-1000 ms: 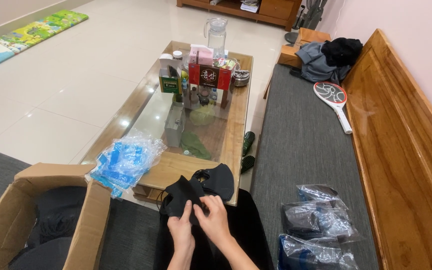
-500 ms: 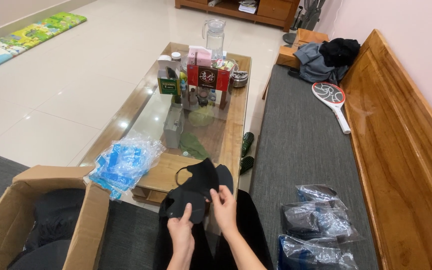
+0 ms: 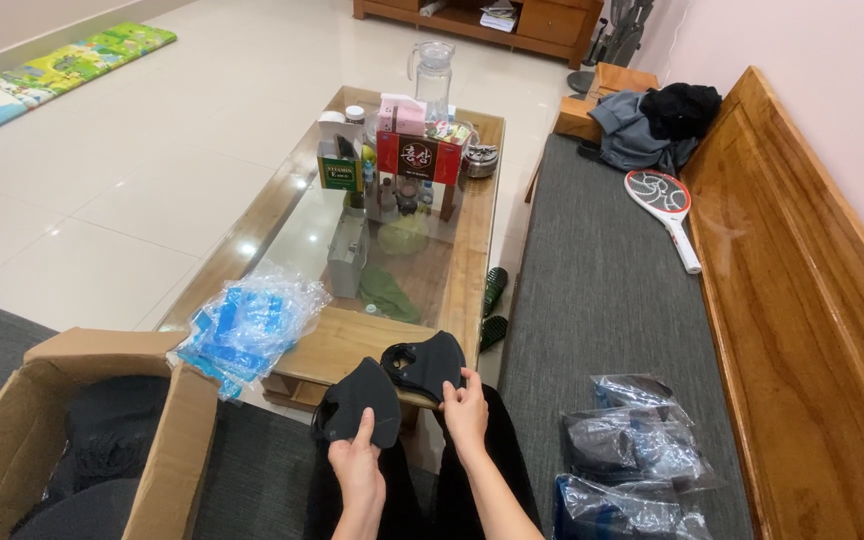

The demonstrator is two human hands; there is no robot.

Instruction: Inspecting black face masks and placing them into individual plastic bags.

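L hand (image 3: 357, 468) & R hand (image 3: 466, 408) both pinch a black mask (image 3: 392, 390) over lap, at wood tabletop (image 3: 352, 345) edge. Pale floor (image 3: 132, 180), grey bench (image 3: 602, 300), box (image 3: 72, 440) left.

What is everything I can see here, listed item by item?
black fabric masks: two, black, one in each hand above the lap
cardboard box: one, brown, open, lower left
clear plastic bags with blue print: a pile, near table corner
glass-topped wooden table: one, centre
red carton: one, on table
glass jug: one, clear, far table end
bagged dark items: several, on grey bench cushion
racket-shaped swatter: one, white and red, on bench
left hand: holds one mask
right hand: holds the other mask
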